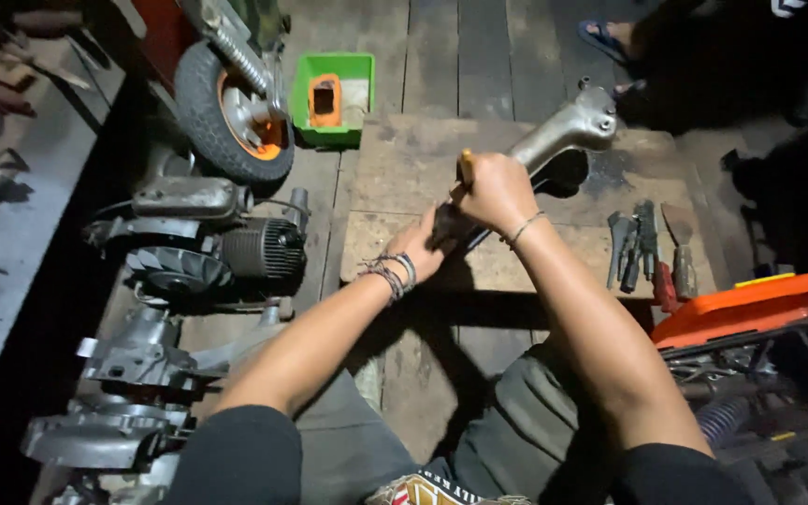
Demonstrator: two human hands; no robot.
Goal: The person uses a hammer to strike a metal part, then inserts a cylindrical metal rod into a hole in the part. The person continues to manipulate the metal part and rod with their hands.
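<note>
Floor boards (479, 56) run under everything, dark wood, w/ a flat wood board (395, 168) lying on top, right in front of me. Left of the board sits a big engine (208, 243) w/ fins, and past it a wheel (226, 103) w/ a black tire and orange middle. More grey engine parts (133, 374) lie near my left knee. On my right is an orange toolbox (750, 304), lid open, metal bits inside.

On the board lies a long grey metal arm (563, 131). It points up & to the right, fat end far from me, thin end by my hands.

My right hand (497, 192) is shut tight around a tool w/ a yellow handle (466, 166). Only the top of the handle pokes out above my fist. The hand sits on the near end of the metal arm. My left hand (420, 251) is just below it, fingers curled on something dark at that same end. Can't tell what the dark thing is, or how tight I hold it.

A green tray (334, 98) sits at the far edge of the board, w/ a small orange box (324, 100) in it. Right of my hands a few hand tools (647, 248) lie side by side on the board. A foot in a blue sandal (605, 37) shows far off, not mine.
</note>
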